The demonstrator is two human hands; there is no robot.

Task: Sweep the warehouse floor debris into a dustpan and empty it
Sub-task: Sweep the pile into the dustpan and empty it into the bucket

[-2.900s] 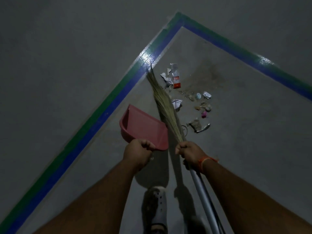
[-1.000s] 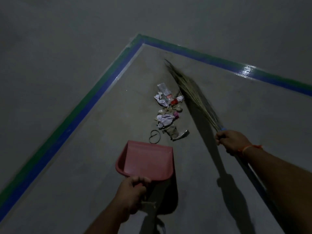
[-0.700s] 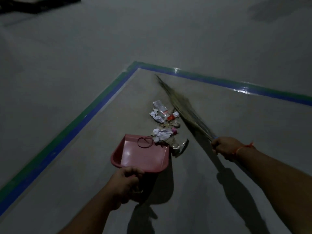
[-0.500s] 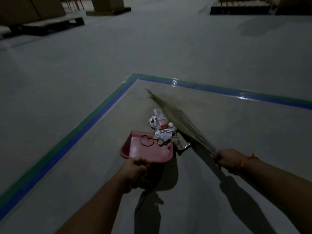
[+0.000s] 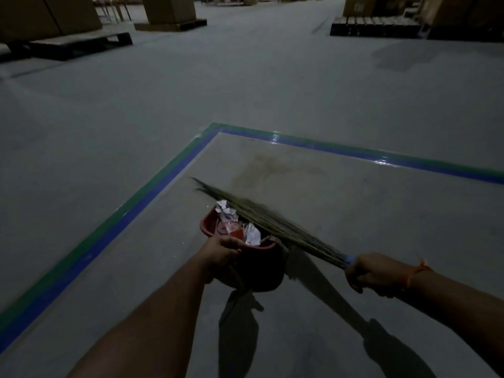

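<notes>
A red dustpan (image 5: 210, 223) is lifted off the grey floor, tilted back toward me. My left hand (image 5: 218, 252) grips it at its near end. Crumpled white paper and red scraps, the debris (image 5: 240, 227), lie inside the pan. My right hand (image 5: 373, 274) grips the grass broom (image 5: 261, 216) where the blue collar meets the bristles. The bristles lie across the pan's right side, over the debris. The broom's handle is hidden behind my right arm.
A green and blue floor line (image 5: 152, 186) forms a corner ahead of the pan. A dark smudge (image 5: 261, 170) marks the floor inside it. Pallets with cardboard boxes (image 5: 169, 12) stand far left, and a low dark pallet stack (image 5: 376, 25) far right.
The broom pushed the debris from the floor into the dustpan. The pan then came up off the floor, tilted back with the load. My view rose toward the warehouse.
</notes>
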